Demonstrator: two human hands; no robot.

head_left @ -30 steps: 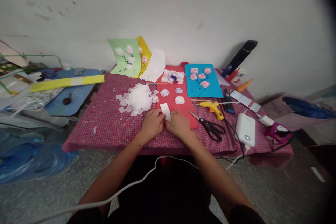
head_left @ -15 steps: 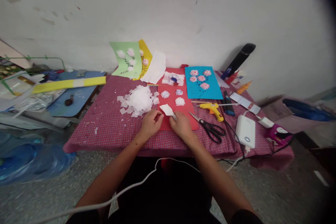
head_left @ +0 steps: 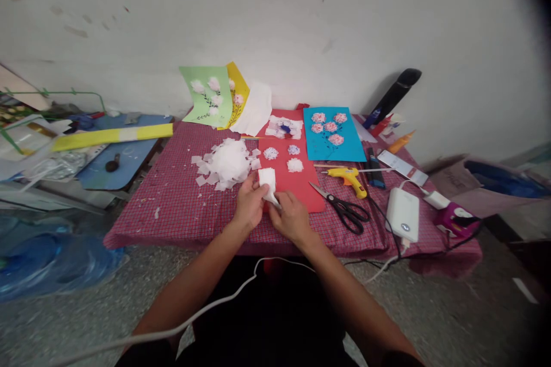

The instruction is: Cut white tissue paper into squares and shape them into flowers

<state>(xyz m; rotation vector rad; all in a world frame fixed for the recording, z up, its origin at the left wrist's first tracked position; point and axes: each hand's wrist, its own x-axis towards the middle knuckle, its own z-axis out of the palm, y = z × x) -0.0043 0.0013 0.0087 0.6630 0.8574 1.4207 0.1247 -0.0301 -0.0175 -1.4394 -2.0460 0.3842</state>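
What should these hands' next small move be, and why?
Probably the right hand should pinch the lower end of the white paper tighter while the left hand steadies it: the paper narrows toward the right hand, its top is spread wide, and the left thumb lies on it.

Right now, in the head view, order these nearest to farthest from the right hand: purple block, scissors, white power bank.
1. Scissors: right of the right hand.
2. White power bank: right of the scissors.
3. Purple block: farther right.
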